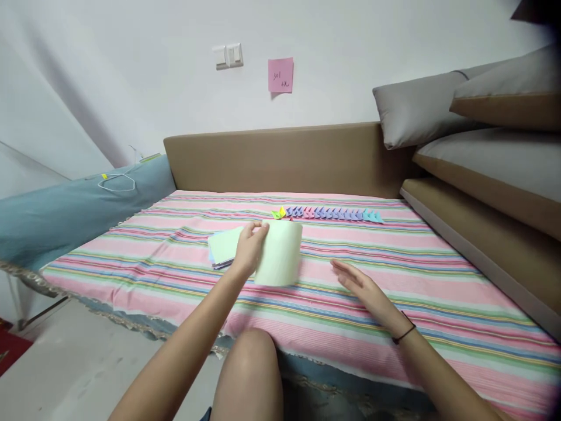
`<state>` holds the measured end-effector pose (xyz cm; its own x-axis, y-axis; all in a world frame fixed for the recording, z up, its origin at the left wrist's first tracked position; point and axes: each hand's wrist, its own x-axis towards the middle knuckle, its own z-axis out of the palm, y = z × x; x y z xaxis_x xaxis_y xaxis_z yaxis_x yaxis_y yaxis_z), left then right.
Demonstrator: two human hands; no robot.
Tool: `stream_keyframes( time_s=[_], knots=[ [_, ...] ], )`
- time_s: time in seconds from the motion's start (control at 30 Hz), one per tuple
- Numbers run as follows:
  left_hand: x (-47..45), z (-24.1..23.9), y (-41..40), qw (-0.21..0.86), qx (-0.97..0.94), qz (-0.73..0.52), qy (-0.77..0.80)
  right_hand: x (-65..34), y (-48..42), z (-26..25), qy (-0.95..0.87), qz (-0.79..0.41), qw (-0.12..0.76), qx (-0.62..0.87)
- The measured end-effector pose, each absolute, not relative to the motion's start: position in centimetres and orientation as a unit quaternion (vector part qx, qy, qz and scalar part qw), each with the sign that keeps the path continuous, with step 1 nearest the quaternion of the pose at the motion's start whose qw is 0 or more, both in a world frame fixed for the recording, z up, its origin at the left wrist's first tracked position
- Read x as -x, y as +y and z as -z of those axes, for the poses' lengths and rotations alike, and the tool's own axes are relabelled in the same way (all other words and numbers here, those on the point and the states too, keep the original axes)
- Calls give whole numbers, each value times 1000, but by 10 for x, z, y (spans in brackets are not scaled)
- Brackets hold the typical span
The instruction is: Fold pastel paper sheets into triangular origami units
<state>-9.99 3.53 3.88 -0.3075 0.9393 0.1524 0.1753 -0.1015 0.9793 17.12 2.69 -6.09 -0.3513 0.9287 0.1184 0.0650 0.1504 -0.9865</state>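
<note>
Widest of all, the striped cloth [477,310] spreads out in front of you, pink with green, blue and yellow bands, its ribbed weave rucked on the left. Behind it runs the long brown backrest [280,161], smooth and flat, and off to your right there's a slouching pile of grey-and-brown cushions [432,108]. Across the far part of the cloth goes the row of folded paper pieces [335,214], sharp little points nested in a line: yellow-green at the left end, violet and pink along it, turquoise at the right.

And here's the pale green sheet [279,254], right in the middle, just nearer to you than the row's left end! Thin, matt, bowed into a soft curve, longer side running roughly near to far, right edge blurred. The paper stack [224,245] lies flat just beyond your left hand [250,244], its edges uneven.

That left hand is the one on the sheet, thumb and fingers pinching its upper left edge. Your right hand [354,282] is bare, fingers extended, apart from the paper; from those fingertips the sheet lies to the left and slightly farther away. Smallest, the thin black band [404,328] loops your right wrist.
</note>
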Motion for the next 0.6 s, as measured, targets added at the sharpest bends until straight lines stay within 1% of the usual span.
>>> stream_keyframes(
  time_s=[0.1,0.2,0.27,0.37,0.47,0.6],
  knots=[
    [62,-30,35,423,-460,-562,543,-174,27,41,-567,-605,461,316],
    [34,-24,41,470,-444,-550,529,-180,30,31,-528,-634,464,322],
    [22,-21,46,496,-444,-529,526,-188,33,32,-502,-624,485,351],
    [9,-16,52,554,-483,-448,510,-204,36,37,-480,-583,512,409],
    [-1,-8,52,579,-521,-379,500,-221,35,40,-458,-546,528,462],
    [-4,-2,45,573,-537,-380,489,-233,27,38,-447,-524,520,505]
  ],
)
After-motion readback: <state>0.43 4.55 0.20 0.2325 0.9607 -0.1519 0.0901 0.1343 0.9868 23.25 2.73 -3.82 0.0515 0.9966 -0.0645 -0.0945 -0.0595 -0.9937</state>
